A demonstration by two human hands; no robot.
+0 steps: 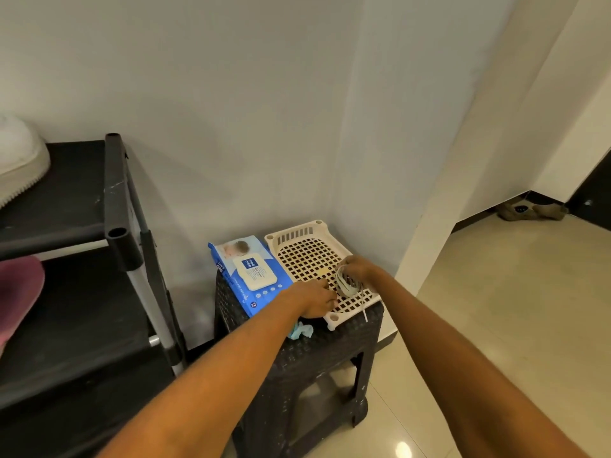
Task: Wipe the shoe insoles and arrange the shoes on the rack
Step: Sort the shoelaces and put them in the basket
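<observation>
Room corner w/ pale grey wall and glossy cream tile floor; a black wicker-look stool (317,358) stands in the corner and serves as landmark. On the stool's top, right part, lies a cream lattice tray (307,256); left of the tray, also on the stool, a blue pack of wet wipes (248,272), lid closed. At the stool's front edge, just under the left wrist, a crumpled light-blue wipe (301,330). Left hand (315,297) rests fingers-down at the tray's near left edge; can't tell if it holds anything. Right hand (358,267) is curled over the tray, gripping a bundle of pale shoelace (347,285), w/ one lace end trailing over the tray's front rim. Left of the stool stands a black shoe rack (112,206): a white shoe (20,157) on its top shelf, a maroon shoe (16,292) on the shelf below. Far right of the stool, by the far wall, a pair of brownish shoes (529,209) on the floor.
</observation>
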